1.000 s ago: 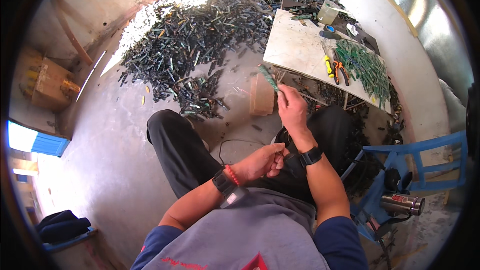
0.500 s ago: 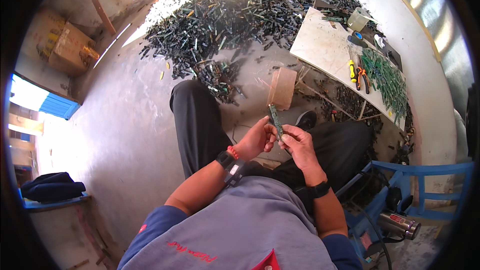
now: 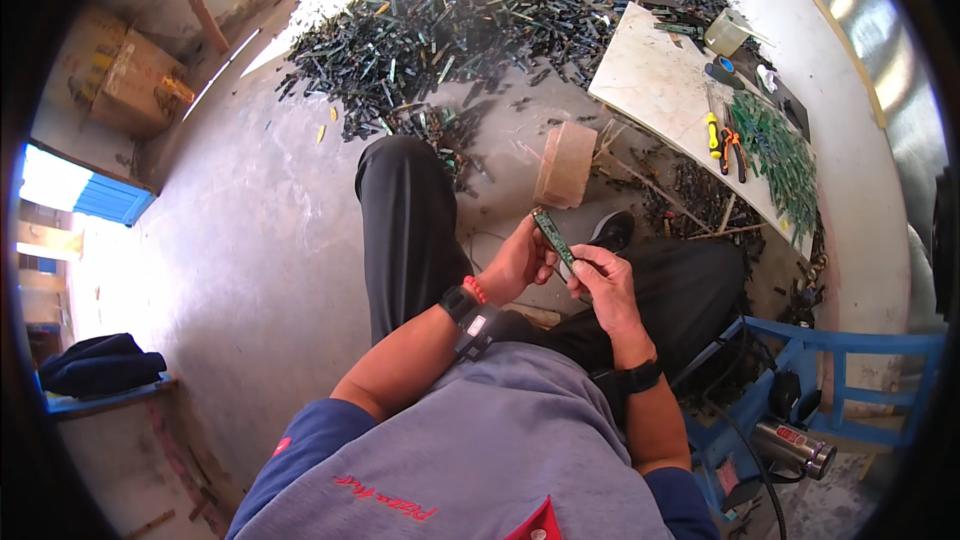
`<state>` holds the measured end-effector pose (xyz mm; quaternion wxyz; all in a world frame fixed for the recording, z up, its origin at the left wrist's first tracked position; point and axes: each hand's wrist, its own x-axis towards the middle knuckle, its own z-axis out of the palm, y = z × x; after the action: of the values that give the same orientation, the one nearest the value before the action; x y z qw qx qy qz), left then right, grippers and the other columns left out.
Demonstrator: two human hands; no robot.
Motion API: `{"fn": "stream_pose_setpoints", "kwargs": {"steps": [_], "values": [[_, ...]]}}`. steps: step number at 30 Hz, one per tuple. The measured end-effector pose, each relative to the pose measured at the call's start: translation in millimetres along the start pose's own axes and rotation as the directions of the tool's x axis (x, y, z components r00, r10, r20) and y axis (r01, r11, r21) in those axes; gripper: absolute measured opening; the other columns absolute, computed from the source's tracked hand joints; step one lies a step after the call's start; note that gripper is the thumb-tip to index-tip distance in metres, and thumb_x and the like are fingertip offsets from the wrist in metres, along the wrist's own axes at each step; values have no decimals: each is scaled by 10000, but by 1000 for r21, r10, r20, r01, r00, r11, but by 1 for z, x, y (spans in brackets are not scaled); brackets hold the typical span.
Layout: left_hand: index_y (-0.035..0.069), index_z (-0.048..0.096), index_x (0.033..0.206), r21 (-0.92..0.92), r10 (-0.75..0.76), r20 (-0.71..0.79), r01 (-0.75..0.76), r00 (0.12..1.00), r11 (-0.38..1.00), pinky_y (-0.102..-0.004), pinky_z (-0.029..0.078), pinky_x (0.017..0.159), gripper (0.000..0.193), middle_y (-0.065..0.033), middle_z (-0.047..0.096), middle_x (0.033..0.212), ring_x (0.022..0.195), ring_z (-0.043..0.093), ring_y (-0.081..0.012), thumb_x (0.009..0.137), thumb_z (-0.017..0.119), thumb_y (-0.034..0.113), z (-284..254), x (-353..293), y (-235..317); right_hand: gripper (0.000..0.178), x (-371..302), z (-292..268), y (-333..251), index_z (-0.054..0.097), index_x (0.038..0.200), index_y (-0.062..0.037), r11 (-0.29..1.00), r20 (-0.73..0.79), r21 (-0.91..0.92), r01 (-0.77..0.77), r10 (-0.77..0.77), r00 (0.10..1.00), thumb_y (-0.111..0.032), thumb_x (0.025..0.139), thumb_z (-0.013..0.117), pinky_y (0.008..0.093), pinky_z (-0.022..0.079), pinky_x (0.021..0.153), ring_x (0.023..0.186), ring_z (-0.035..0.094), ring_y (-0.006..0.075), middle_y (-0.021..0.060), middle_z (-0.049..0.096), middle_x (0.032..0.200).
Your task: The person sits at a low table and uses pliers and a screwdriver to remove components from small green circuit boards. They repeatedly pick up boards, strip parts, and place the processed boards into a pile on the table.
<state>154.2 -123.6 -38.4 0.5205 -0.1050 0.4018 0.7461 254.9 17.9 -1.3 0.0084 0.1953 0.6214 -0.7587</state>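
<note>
The grey apron (image 3: 440, 440) fills the space nearest the camera, with dark trousers (image 3: 410, 230) beyond it, knees spread apart. Over the lap, the right hand (image 3: 607, 290) pinches the lower end of a green board (image 3: 553, 237) between thumb and fingers, a narrow grip with little gap. The board tilts, its upper end leaning toward the person's left, between the two hands. The left hand (image 3: 520, 265) has its fingers curled in at the board's left side; whether they grip it, or hold something small of their own, I cannot tell. Red beads (image 3: 475, 289) circle the left wrist beside a black band (image 3: 460, 305), and a black watch strap (image 3: 640, 376) is on the right. To the right stands a blue chair (image 3: 870, 340) with a steel flask (image 3: 795, 447) lying on its side (its lid end points right). Past the hands are a dark shoe (image 3: 612, 231) and a tan block (image 3: 566, 165) on the floor. Farther right, the pale table (image 3: 650, 80) carries a yellow screwdriver (image 3: 713, 135) just beside orange-handled pliers (image 3: 733, 153), a heap of green strips (image 3: 775, 150), and a translucent tub (image 3: 727, 32) near its far end. A broad pile (image 3: 450, 40) of dark strips covers the floor at the back.
</note>
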Motion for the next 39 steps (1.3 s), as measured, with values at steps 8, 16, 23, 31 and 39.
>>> {"fn": "stream_pose_setpoints", "kwargs": {"steps": [8,16,23,31,39], "values": [[121,579,887,-94,57,-84,-65,995,994,-264,286,489,550,-15,474,652,517,388,-144,929,350,619,-11,4,0,167,8,-16,7,661,1016,34,996,-28,-26,89,-90,996,-29,880,588,194,429,543,593,523,63,22,591,701],[94,558,899,-3,90,-96,-91,991,996,-290,300,493,470,-33,481,635,495,413,-174,935,411,539,-4,-1,3,157,7,-15,6,683,957,-6,973,-21,-136,185,-189,982,36,813,640,184,424,642,729,516,30,-7,610,942],[93,554,888,-69,106,-34,-108,994,992,-291,294,492,448,-35,460,615,508,410,-172,944,392,508,-4,-1,5,146,2,-9,2,677,896,-11,978,34,-149,145,-142,989,69,782,634,176,424,656,761,523,36,0,605,1011],[84,567,858,-52,129,64,-126,990,991,-285,305,489,446,-32,470,625,514,414,-171,942,407,492,0,-4,8,216,0,-8,1,639,1015,11,998,25,-51,48,-46,999,45,802,650,181,434,669,760,521,40,-5,590,917],[59,604,845,-36,131,95,-128,987,991,-270,345,483,435,-22,498,634,535,445,-140,926,467,464,7,-6,8,244,0,-10,3,620,1036,27,982,57,-184,46,-36,998,22,799,681,195,454,656,731,526,46,-20,580,823]]}}
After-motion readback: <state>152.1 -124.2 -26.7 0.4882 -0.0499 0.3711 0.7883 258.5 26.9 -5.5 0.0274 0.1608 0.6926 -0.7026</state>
